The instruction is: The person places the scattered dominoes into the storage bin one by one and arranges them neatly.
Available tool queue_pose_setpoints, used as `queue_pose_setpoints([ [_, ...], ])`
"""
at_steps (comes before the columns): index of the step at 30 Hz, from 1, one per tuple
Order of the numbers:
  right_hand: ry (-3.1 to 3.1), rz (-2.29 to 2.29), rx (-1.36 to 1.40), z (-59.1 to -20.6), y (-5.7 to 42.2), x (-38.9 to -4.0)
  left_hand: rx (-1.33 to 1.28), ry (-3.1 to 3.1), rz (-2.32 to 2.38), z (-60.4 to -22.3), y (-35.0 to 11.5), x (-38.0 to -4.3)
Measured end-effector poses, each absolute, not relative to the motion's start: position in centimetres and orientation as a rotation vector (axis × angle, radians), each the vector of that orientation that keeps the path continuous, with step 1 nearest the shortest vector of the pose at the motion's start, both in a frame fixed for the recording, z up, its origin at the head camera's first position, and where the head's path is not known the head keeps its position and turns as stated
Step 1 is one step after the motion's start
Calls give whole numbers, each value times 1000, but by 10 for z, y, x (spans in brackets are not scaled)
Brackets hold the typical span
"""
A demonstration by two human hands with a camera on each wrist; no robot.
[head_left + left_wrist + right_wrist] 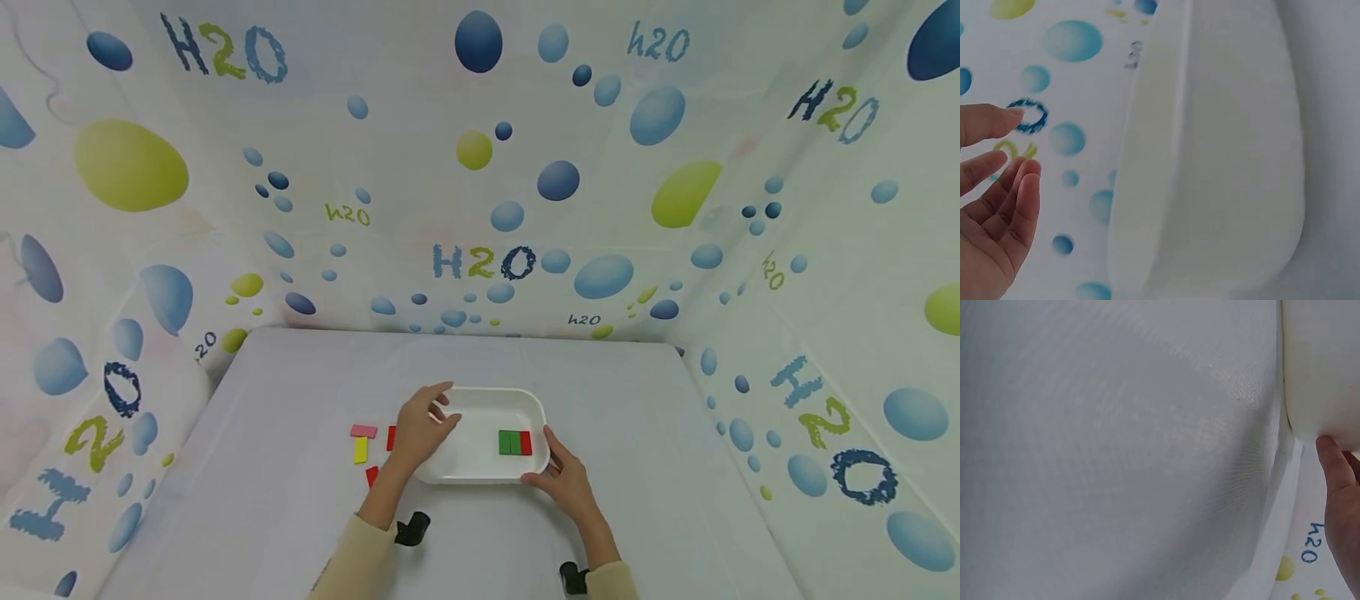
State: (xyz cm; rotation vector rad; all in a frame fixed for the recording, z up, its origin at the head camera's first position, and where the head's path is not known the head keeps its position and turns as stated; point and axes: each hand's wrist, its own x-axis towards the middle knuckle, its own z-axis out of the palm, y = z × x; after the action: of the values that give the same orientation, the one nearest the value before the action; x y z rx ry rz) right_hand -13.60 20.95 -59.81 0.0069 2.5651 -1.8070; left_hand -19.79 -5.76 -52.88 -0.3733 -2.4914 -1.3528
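A white rectangular tray (465, 479) lies in front of me, its side wall (1235, 150) large in the left wrist view. Inside it at the right, two green tiles (509, 442) and a red tile (526, 443) lie side by side. My left hand (422, 429) is over the tray's left end with fingers loosely bent; the left wrist view shows this hand (1000, 219) holding nothing. My right hand (564, 475) grips the tray's near right corner, thumb on the front side and fingers along the right side. In the right wrist view the thumb (1333, 459) meets the tray wall.
Left of the tray lie a pink tile (363, 431), a yellow tile (361, 450) and a red tile (372, 476). Another red tile (391, 437) is partly covered by my left hand. A white cloth covers the table (300, 383); printed sheets stand around it.
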Motion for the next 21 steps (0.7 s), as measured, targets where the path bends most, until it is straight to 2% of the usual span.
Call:
queue_pose_setpoints([
  [5, 2562, -1795, 16, -597, 210, -136, -267, -2461, -1336, -522, -103, -193],
  [10, 2578, -1785, 1, -596, 210, -136, -43, -2529, -1341, -528, -146, -189],
  [16, 2586, -1776, -1, -597, 210, -136, 191, -2631, -1339, -549, -186, -180],
  [21, 2588, -1781, -2, -597, 209, -135, 227, -2757, -1314, -575, -206, -175],
])
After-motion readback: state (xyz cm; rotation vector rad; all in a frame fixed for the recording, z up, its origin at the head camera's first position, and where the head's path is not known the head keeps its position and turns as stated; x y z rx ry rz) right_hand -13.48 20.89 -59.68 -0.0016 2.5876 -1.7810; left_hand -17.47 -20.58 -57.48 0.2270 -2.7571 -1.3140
